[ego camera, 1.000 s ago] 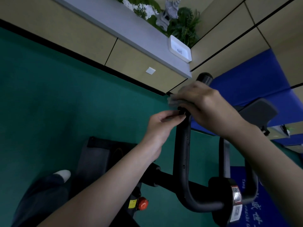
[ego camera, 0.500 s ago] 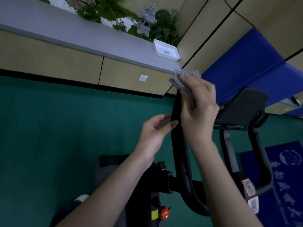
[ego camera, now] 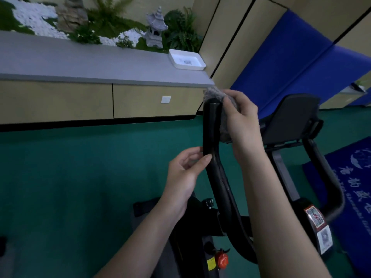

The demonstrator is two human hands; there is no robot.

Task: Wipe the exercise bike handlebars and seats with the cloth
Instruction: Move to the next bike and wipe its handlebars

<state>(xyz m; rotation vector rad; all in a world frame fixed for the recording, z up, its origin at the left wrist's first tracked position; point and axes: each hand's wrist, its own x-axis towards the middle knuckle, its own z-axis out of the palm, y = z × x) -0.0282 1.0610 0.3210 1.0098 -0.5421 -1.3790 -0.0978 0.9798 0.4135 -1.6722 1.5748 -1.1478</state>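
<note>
A black exercise bike handlebar rises through the middle of the view, its left horn ending near the wall. My right hand presses a grey cloth against the top and right side of that horn. My left hand rests with thumb and fingertips against the horn's left side lower down, holding nothing. The right handlebar loop curves down at the right. A dark tablet holder sits behind my right hand. No seat is in view.
A grey ledge with a white tray, plants and a stone lantern runs along the wall. Green floor lies on the left, blue mats on the right. A red knob sits low on the bike frame.
My right hand with the cloth has slid up the horn towards its tip and now wraps its end. My left hand keeps its light touch lower down. The view has tilted upward.
</note>
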